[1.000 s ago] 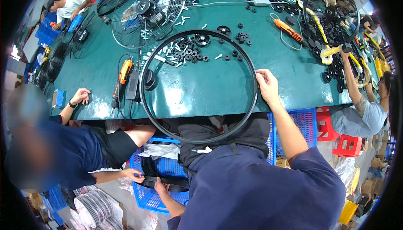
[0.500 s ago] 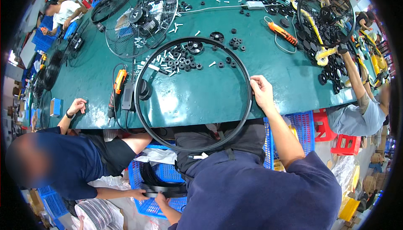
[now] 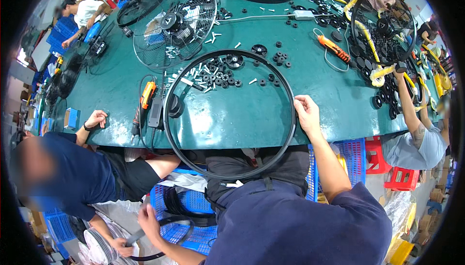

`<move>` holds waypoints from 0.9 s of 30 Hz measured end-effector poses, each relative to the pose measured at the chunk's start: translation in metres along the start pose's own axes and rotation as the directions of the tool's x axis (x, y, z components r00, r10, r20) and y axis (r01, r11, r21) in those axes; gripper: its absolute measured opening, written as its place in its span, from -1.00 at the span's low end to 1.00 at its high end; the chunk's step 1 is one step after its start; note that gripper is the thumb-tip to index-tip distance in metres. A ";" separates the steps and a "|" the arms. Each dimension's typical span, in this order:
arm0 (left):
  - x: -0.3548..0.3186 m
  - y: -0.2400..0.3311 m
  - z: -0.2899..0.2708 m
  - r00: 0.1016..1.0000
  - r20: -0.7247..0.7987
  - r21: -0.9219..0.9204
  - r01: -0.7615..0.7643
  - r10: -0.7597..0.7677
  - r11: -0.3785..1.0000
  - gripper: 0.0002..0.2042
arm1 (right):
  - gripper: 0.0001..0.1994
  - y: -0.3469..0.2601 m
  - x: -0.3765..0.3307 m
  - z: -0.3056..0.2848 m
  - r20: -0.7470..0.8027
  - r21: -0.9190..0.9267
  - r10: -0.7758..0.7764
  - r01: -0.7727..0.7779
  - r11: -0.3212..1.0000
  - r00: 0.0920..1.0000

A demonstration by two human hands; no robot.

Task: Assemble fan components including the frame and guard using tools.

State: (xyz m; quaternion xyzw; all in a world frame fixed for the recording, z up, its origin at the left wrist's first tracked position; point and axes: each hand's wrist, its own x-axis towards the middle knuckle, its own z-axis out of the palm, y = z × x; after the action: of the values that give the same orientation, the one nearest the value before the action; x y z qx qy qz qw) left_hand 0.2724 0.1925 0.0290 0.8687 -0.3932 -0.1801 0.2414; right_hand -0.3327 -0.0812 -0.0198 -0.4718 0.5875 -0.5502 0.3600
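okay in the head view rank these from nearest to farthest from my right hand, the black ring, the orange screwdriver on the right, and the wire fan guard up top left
From the right hand:
1. Black ring, pinched at its right edge.
2. Orange screwdriver, up and right.
3. Wire fan guard, far upper left.

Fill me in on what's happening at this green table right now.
The person's right hand grips the right side of a large black ring, which lies half on the green table and half over the edge above their lap. Their left hand reaches down to another black ring by a blue plastic crate. Small black parts and an orange power screwdriver lie nearby. A seated co-worker in dark blue is at the left.
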 end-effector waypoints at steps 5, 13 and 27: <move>0.064 0.142 0.063 0.955 0.023 -0.513 -0.242 0.295 0.824 -0.72 | -0.46 -0.019 -0.001 0.003 0.036 -0.483 -0.093 0.099 0.870 0.995; 0.086 0.264 0.126 0.919 0.230 -0.453 -0.190 0.320 0.871 -0.44 | -0.64 -0.020 -0.030 -0.012 -0.037 -0.151 -0.238 0.230 0.961 0.971; 0.064 0.379 0.030 0.554 0.266 -0.838 -0.272 0.789 0.474 -0.39 | -0.52 -0.019 -0.086 -0.038 -0.173 0.129 -0.125 0.149 0.980 0.977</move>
State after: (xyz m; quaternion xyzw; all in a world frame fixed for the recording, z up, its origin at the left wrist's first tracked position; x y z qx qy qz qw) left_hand 0.0714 -0.0828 0.2097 0.4021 -0.6127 -0.5033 0.4579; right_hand -0.3399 0.0130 -0.0039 -0.4378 0.5407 -0.6507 0.3042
